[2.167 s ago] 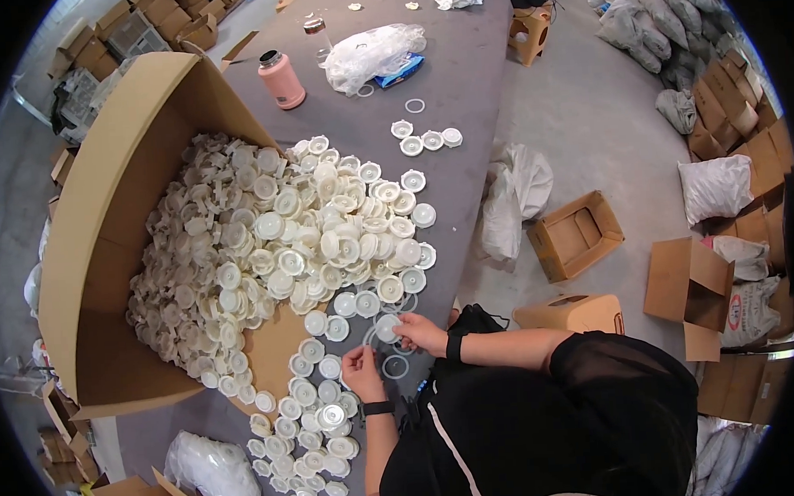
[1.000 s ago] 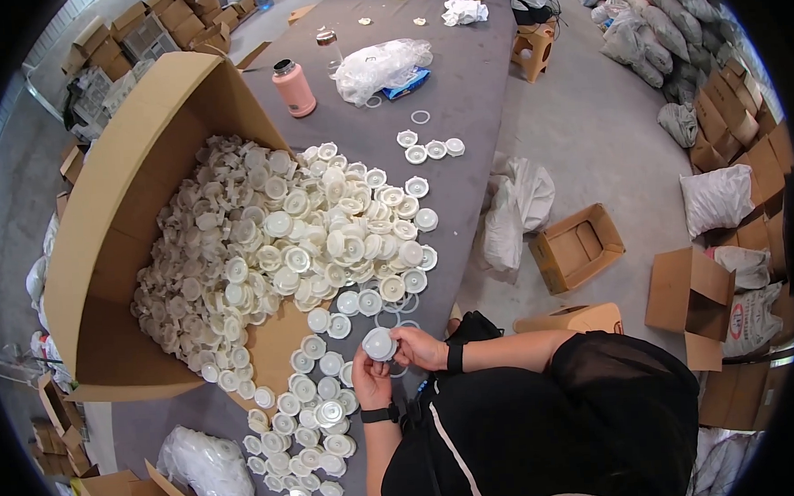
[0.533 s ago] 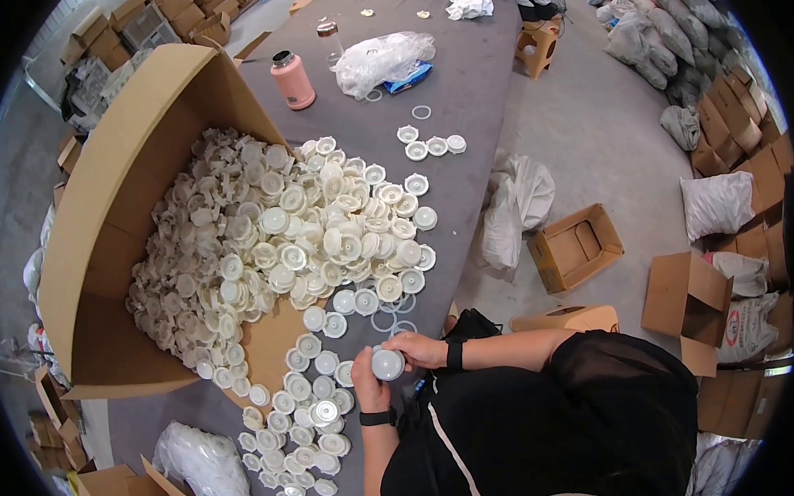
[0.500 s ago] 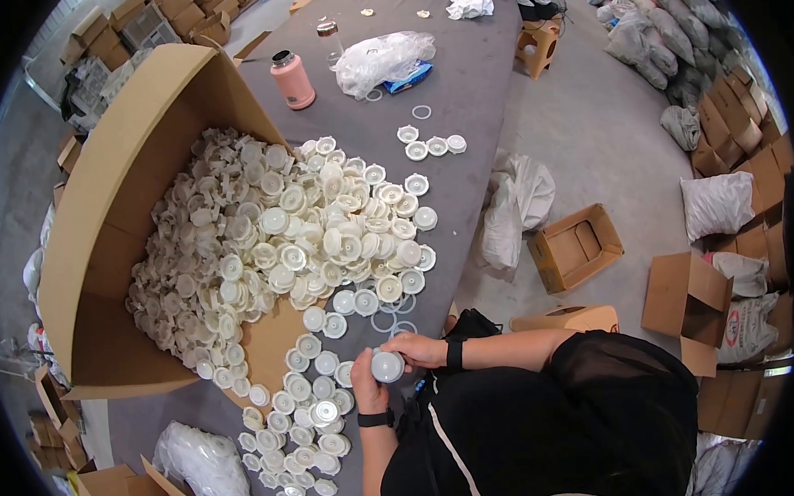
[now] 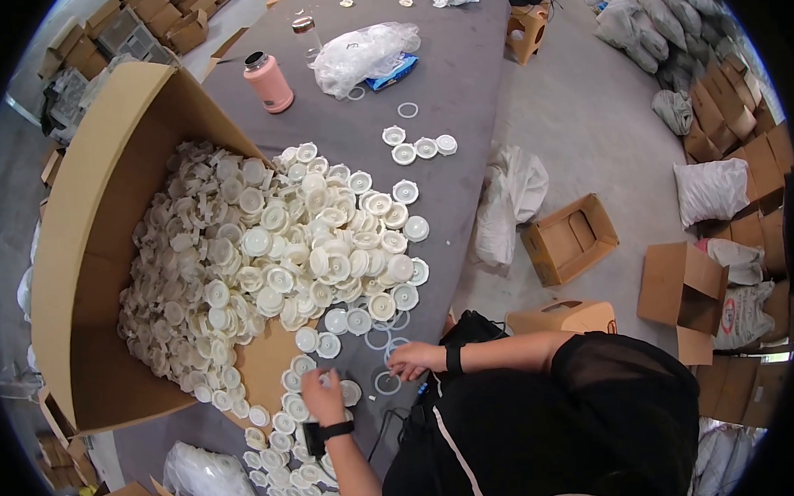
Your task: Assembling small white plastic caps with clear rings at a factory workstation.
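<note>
A big heap of white round plastic caps (image 5: pixel 282 253) spills from a tipped cardboard box (image 5: pixel 104 225) onto the grey table (image 5: pixel 461 86). My left hand (image 5: pixel 322 395), with a dark watch at the wrist, rests low among the nearest caps and its fingers pinch a white cap (image 5: pixel 350 392). My right hand (image 5: pixel 415 361) lies just to the right, palm down. Its fingertips reach toward thin clear rings (image 5: pixel 387 381) lying flat on the table, and nothing is held in it.
A pink bottle (image 5: pixel 268 81) and a clear plastic bag (image 5: pixel 362 54) stand at the table's far end. Three loose caps (image 5: pixel 419 147) lie apart. Open cardboard boxes (image 5: pixel 569 238) and white sacks (image 5: pixel 712 190) sit on the floor at right. A plastic bag (image 5: pixel 212 482) lies near left.
Both hands held one cap together in front of me. Now they have parted: the left went down-left with the cap, the right moved toward the rings.
</note>
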Demonstrator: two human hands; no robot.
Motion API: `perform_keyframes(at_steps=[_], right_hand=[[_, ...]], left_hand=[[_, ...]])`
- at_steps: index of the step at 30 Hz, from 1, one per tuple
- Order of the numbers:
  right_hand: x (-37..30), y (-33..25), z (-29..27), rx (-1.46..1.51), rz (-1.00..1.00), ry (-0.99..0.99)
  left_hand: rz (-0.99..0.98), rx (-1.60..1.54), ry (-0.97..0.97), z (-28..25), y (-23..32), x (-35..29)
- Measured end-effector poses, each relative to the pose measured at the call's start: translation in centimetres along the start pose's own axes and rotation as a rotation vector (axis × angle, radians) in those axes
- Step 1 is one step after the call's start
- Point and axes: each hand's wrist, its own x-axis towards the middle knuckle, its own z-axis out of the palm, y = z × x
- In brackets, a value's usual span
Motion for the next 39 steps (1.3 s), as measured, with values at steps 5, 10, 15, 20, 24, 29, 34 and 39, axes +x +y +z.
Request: perform_keyframes(at_steps=[5,10,15,20,24,29,34,39], right_hand=[[0.4,-1.7,-1.4,0.050,0.023,0.068],[0.4,-2.5,-2.4,0.138,-0.011,0.053],[1.4,-2.9,-1.5,0.350,-0.141,0.100],[3.1,-3.0,-2.1,0.499,-0.223,0.137],[2.5,-3.4,-2.1,0.449,-0.237,0.202],[1.6,-3.0,-1.8,0.440,-0.261,0.281],[1.3,-1.9,-1.8,0.359,-0.274,0.365],[0.9,-1.2,-0.4,0.323,-0.256,0.319]], left_hand=[[0.299,0.056,-0.024,7.4,4.3,2.7],[0.212,-0.159,0.057,8.9,3.3,3.6],[-0.512,-1.165,-0.185,7.2,4.2,2.5],[-0.478,-0.834,-0.223,9.5,1.8,1.4],[0.028,-0.009,-0.039,10.2,2.9,1.4],[-0.114,-0.022,-0.191,10.6,2.1,1.1],[-0.607,-1.032,-0.151,8.5,1.8,0.0],[-0.665,-1.192,-0.026,6.0,3.2,-1.2]])
